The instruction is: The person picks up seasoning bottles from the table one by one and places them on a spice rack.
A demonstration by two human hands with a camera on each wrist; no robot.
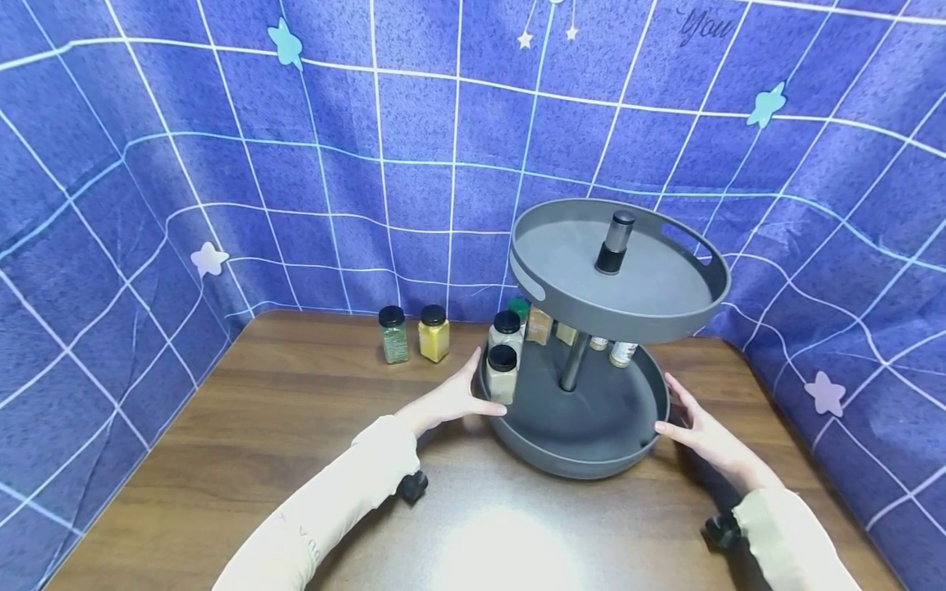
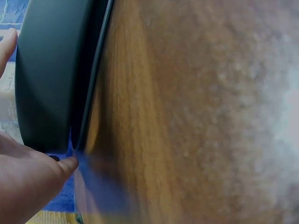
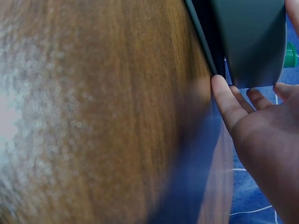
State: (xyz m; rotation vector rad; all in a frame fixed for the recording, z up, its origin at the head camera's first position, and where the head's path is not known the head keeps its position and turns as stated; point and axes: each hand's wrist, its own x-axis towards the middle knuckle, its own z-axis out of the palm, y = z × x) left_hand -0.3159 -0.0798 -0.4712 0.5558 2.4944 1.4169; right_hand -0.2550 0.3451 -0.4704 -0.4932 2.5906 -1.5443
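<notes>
A grey two-tier round tray (image 1: 580,468) stands on the wooden table, its lower tier between my hands. My left hand (image 1: 452,399) touches the left side of the lower rim, thumb and fingers spread apart. On the right side, my right hand (image 1: 708,437) rests its fairly straight fingertips (image 3: 224,95) against the rim. Two square black-lidded jars, a front jar (image 1: 502,384) and a jar behind it (image 1: 506,330), stand inside the lower tier near my left hand. Further back in that tier are a brown-filled jar (image 1: 539,327) and a white-labelled jar (image 1: 623,353), partly hidden by the upper tier.
Left of the tray stand a green-filled jar (image 1: 394,336) and a yellow-filled jar (image 1: 433,335), both black-lidded. The upper tier (image 1: 562,279) overhangs the lower one, with a central post (image 1: 576,361). A blue curtain (image 1: 332,180) borders the table (image 1: 296,386) behind and at the sides.
</notes>
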